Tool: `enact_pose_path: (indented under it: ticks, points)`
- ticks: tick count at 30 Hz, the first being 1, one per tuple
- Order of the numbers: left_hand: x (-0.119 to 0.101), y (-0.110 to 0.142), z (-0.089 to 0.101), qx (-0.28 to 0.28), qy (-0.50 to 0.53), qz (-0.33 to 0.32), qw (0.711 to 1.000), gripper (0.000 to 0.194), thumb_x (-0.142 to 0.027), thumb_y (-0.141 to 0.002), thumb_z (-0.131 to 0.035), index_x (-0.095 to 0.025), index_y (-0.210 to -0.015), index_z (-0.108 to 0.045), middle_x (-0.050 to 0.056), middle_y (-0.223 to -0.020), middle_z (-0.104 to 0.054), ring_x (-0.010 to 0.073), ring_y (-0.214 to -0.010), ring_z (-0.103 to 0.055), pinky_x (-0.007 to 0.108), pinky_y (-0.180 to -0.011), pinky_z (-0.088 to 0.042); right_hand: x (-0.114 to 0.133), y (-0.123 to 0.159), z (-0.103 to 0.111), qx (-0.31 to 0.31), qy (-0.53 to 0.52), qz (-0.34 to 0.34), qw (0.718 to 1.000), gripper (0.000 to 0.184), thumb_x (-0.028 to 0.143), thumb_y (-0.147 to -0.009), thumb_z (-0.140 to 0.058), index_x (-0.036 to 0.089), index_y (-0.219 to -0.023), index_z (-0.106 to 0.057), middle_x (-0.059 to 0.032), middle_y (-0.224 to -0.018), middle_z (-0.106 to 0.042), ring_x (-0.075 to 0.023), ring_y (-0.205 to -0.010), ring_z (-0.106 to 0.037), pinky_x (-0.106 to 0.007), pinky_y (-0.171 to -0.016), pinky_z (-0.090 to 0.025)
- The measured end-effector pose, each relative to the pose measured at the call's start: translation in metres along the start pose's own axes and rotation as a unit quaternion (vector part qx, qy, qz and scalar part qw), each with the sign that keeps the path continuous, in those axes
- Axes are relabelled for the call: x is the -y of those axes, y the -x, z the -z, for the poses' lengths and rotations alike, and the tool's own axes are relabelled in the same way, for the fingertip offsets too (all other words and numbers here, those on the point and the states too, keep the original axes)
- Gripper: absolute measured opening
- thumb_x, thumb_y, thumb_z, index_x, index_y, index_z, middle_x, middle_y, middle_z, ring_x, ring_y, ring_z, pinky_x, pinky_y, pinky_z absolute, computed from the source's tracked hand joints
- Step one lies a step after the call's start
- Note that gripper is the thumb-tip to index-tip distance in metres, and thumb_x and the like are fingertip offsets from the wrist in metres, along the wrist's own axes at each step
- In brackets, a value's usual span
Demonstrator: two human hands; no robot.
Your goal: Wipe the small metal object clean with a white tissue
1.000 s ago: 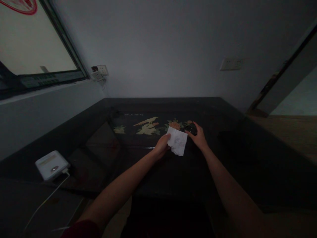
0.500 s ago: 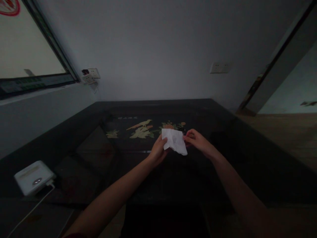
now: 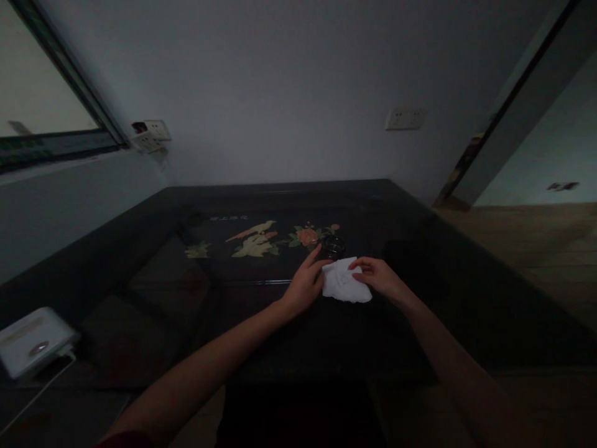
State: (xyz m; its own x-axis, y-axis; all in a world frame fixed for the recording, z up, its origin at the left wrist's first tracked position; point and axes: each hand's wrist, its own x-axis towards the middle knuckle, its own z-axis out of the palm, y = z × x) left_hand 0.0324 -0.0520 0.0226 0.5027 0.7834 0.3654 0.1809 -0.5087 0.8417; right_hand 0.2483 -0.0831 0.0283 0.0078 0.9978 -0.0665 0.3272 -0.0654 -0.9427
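A white crumpled tissue (image 3: 344,285) lies low over the dark table (image 3: 420,211) between my hands. My left hand (image 3: 305,285) grips its left edge, with the index finger stretched forward. On the right side, my right hand (image 3: 379,277) pinches the tissue's edge. Just behind the tissue sits a small dark round object (image 3: 334,245) that I cannot make out, on the table's painted bird-and-flower inlay (image 3: 261,235).
A white device (image 3: 32,339) with a cable lies at the near left of the table. Wall sockets (image 3: 149,134) hang at the back left corner and another socket (image 3: 405,117) on the back wall. A window is at left, a doorway and wooden floor at right.
The tissue came down from held upright in my left hand to low over the table, and my right hand left the dark object and took the tissue's right edge.
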Motion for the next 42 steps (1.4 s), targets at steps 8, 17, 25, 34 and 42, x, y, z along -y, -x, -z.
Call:
enact_pose_path:
  ticks: [8,17,25,34,42]
  points:
    - [0.018,0.015,-0.018,0.113,-0.126,-0.024,0.985,0.045,-0.026,-0.082,-0.054,-0.020,-0.126,-0.053,0.013,-0.144,-0.042,0.0241,-0.138,-0.030,0.045,-0.115,-0.012,-0.011,-0.004,-0.013,-0.041,0.185,0.051,0.981,0.027,0.021,-0.071,-0.059,0.016,-0.095,-0.069,0.0007,-0.064,-0.059,-0.0130,-0.056,-0.052,-0.024,-0.052,-0.038]
    - [0.026,0.008,-0.014,0.128,-0.153,-0.017,0.980,0.050,-0.037,-0.080,-0.057,-0.024,-0.128,-0.052,0.013,-0.147,-0.037,0.0270,-0.139,-0.027,0.049,-0.114,-0.007,-0.028,-0.007,-0.008,-0.089,0.342,0.113,0.929,0.033,0.018,-0.082,-0.050,0.018,-0.109,-0.068,-0.0115,-0.106,-0.069,-0.0244,-0.097,-0.064,-0.038,-0.089,-0.046]
    - [0.025,0.004,-0.014,0.114,-0.157,-0.063,0.979,0.043,-0.033,-0.081,-0.058,-0.025,-0.123,-0.055,0.013,-0.144,-0.042,0.0248,-0.137,-0.033,0.049,-0.113,-0.012,-0.032,-0.001,-0.007,-0.103,0.382,0.089,0.914,0.035,0.016,-0.081,-0.050,0.019,-0.112,-0.066,-0.0106,-0.105,-0.066,-0.0238,-0.096,-0.062,-0.036,-0.087,-0.047]
    - [-0.011,0.017,0.036,0.089,-0.133,-0.058,0.985,0.029,-0.027,-0.088,-0.048,-0.024,-0.112,-0.063,0.010,-0.117,-0.063,0.0223,-0.110,-0.058,0.035,-0.098,-0.039,0.034,0.039,-0.010,-0.175,0.315,0.156,0.920,0.024,0.034,-0.087,-0.049,0.022,-0.098,-0.066,-0.0080,-0.090,-0.059,-0.0218,-0.080,-0.058,-0.033,-0.072,-0.046]
    - [-0.013,0.063,0.069,0.234,-0.140,-0.073,0.959,0.029,-0.026,-0.091,-0.038,-0.017,-0.069,-0.055,0.001,-0.065,-0.057,0.0111,-0.060,-0.050,0.021,-0.060,-0.035,0.063,0.084,-0.100,0.241,0.232,0.253,0.907,0.015,0.028,-0.089,-0.053,0.020,-0.091,-0.065,-0.0034,-0.089,-0.067,-0.0154,-0.082,-0.060,-0.025,-0.073,-0.043]
